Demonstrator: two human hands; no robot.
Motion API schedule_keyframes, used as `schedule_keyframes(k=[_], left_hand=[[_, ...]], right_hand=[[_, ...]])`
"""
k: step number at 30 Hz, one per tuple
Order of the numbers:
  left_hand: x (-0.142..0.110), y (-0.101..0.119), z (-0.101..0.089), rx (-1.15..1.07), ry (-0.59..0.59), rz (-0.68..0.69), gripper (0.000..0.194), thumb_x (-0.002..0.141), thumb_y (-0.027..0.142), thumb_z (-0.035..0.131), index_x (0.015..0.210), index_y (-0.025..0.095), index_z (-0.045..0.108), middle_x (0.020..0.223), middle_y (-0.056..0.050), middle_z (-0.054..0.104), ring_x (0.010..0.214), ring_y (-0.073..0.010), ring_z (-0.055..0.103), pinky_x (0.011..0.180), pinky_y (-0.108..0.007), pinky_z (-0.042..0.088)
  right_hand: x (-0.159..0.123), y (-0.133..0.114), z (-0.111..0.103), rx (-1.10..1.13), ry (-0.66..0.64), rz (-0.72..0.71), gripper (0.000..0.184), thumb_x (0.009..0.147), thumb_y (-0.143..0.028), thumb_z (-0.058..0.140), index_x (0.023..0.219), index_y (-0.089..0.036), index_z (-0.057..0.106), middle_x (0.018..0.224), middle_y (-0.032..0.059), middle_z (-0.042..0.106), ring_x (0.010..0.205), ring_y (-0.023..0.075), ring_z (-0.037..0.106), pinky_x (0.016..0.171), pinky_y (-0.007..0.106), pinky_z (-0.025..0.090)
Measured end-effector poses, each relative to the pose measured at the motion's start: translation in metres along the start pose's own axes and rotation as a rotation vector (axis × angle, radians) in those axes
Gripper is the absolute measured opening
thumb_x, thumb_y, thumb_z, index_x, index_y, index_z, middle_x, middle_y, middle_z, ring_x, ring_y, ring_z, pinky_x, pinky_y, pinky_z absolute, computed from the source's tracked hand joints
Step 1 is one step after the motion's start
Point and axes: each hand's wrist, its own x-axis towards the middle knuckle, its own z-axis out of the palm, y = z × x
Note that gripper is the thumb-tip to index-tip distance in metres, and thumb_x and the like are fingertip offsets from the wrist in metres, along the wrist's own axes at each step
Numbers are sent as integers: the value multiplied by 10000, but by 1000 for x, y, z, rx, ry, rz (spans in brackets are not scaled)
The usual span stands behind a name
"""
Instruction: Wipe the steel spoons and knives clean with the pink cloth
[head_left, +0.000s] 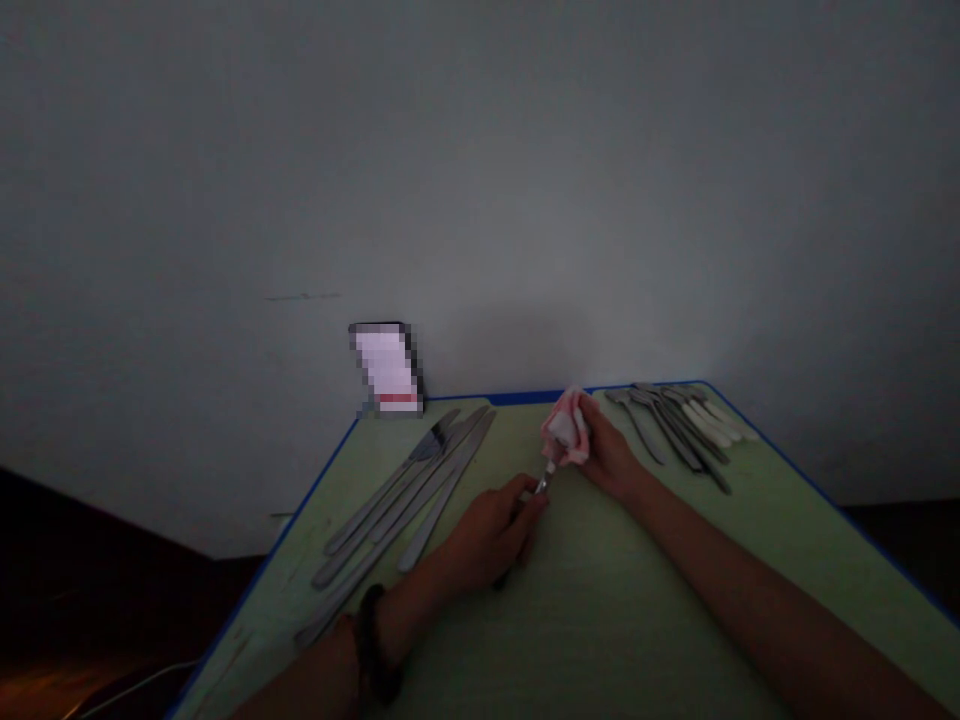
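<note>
My left hand is closed round the handle of a metal piece of cutlery near the middle of the green table. Its upper end is wrapped in a pink and white cloth, which my right hand grips from the right. I cannot tell whether the wrapped end is a spoon, fork or knife. A dark band sits on my left wrist.
Several knives and a fork lie in a row at the table's left. More cutlery, some with pale handles, lies at the far right corner. A blurred upright card stands at the back edge against a plain wall.
</note>
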Motion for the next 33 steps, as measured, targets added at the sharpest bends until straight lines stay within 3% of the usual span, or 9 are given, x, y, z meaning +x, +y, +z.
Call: schedule_keyframes(k=[10, 18, 24, 33], left_hand=[[-2, -1, -2, -113, -23, -17, 364, 943, 432, 293, 1006, 170, 537, 467, 59, 534, 462, -121, 537, 556, -229, 438], [0, -4, -5, -309, -60, -43, 418, 947, 447, 293, 1077, 160, 568, 572, 29, 560, 505, -103, 514, 500, -206, 394], [1, -7, -4, -310, -91, -47, 347, 910, 441, 404, 1052, 160, 549, 525, 59, 518, 463, -90, 478, 469, -190, 362], [-2, 6, -5, -212, 74, -78, 400, 931, 484, 276, 909, 179, 534, 455, 84, 392, 434, -108, 427, 485, -217, 350]], right_hand=[[-11, -1, 4, -121, -109, 148, 288, 706, -410, 716, 775, -154, 604, 651, -7, 615, 554, 101, 520, 564, 232, 441], [-4, -7, 5, 53, -117, 212, 370, 762, -564, 588, 841, -202, 594, 713, 8, 644, 633, 162, 598, 619, 306, 498], [-5, -11, 7, 127, -81, 233, 314, 796, -515, 572, 910, -224, 594, 735, -4, 651, 650, 156, 605, 661, 313, 515], [-2, -5, -1, 61, -91, 227, 342, 795, -537, 560, 919, -222, 612, 772, 15, 663, 717, 177, 619, 676, 324, 507]])
